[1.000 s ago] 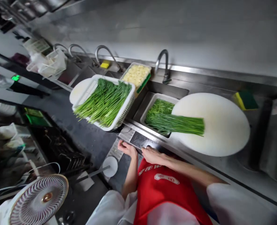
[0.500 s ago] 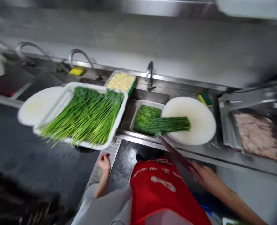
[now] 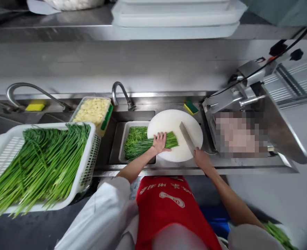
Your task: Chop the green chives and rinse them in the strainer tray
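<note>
A bunch of long green chives point(image 3: 172, 139) lies across the left part of the round white cutting board point(image 3: 189, 118), its leafy end reaching over a white basket. My left hand point(image 3: 160, 142) presses down over the bunch, fingers across it and thumb along the near side. The handle of a broad kitchen knife point(image 3: 186, 135) is in my closed right hand point(image 3: 201, 159). Its blade tilts up and left above the board, a little right of the cut ends and apart from them. Chopped greens point(image 3: 135, 136) fill the white basket point(image 3: 122, 147) in the sink.
A large white basket point(image 3: 76, 187) heaped with long chives stands at left. Behind it sits a tub of pale yellow pieces point(image 3: 92, 110). A faucet point(image 3: 120, 90) rises behind the sink. At right are a sponge point(image 3: 191, 107) and a metal machine point(image 3: 280, 121); white trays point(image 3: 176, 21) sit overhead.
My left hand has come up from beside my body onto the chives. My right hand has brought the knife from below the counter edge to over the board. The view has turned right.
</note>
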Available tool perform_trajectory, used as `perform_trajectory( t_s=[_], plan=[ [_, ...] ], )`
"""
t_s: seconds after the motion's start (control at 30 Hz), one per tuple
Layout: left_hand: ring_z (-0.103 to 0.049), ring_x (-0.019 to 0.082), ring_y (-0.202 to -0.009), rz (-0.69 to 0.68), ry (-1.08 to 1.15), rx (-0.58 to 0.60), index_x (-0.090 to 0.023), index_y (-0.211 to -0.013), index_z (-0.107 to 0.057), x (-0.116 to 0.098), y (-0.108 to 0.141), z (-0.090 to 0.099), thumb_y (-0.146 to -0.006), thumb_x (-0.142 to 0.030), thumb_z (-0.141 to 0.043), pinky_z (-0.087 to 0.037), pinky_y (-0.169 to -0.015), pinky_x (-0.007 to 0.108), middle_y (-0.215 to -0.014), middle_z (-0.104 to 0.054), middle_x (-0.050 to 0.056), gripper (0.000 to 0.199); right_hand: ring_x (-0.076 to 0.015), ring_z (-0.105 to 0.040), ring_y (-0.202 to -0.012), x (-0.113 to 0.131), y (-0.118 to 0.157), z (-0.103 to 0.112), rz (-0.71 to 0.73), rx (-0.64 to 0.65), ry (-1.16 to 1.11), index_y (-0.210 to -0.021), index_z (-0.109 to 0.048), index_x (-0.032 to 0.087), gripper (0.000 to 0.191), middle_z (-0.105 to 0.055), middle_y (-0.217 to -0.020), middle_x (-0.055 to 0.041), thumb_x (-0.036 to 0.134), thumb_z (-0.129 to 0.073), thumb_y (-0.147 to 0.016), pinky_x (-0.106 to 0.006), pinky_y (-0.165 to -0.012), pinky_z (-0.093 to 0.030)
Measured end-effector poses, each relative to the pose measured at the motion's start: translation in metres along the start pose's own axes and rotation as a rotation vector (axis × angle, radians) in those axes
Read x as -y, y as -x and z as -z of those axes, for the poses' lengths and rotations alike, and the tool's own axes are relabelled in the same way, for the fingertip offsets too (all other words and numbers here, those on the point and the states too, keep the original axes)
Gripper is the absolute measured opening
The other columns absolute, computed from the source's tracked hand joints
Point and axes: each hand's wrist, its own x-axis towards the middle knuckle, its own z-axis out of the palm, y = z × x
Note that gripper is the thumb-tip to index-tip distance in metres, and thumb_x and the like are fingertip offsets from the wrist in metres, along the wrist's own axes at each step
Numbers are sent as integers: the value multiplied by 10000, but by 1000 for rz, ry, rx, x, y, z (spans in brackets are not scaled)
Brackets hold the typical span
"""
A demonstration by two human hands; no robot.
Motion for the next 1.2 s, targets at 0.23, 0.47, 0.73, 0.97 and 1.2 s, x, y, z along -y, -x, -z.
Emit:
perform_trajectory(
  t_s=[0.23,0.47,0.73,0.97,1.2],
  plan=[
    [-506,353,-1161,93,-38,-47,42,-1522,-329,-36,-38,-17,-983,-633,-309,-420,-997,463,-1339,-532,260,864,-288,-726,-1011,2,-29,4,84,94,6,-1270,-495,44,330,-727,-1016,-229,51,-359,-969,-321,-820,-498],
    [-476,365,-1233,209,7,-104,-22,-1578,-252,-51,-48,-13,-1002,-589,-292,-310,-1127,559,-1395,-524,231,809,-276,-735,-960,-19,-45,30,140,112,36,-1187,-518,103,287,-734,-972,-199,237,-298,-1060,-306,-784,-484],
    [-462,375,-1316,358,140,-118,-42,-1573,-293,-65,-45,-19,-1035,-452,-276,-295,-1150,585,-1458,-502,238,676,-263,-732,-896,-8,-6,52,194,215,1,-1147,-494,143,305,-732,-903,-151,301,-242,-1080,-291,-723,-434],
    [-458,371,-1324,353,158,-90,-56,-1569,-314,-63,-46,-20,-1040,-428,-249,-301,-1148,593,-1447,-518,224,649,-272,-721,-954,4,-13,51,185,302,21,-1203,-491,98,309,-715,-940,-172,263,-267,-1070,-301,-766,-456],
    [-446,360,-1350,365,174,-55,-60,-1562,-322,-63,-51,-18,-1041,-445,-237,-293,-1157,583,-1475,-500,221,653,-273,-696,-1043,56,-85,41,235,188,-2,-1269,-489,27,345,-703,-1096,-236,184,-263,-1062,-306,-839,-460]
  ],
)
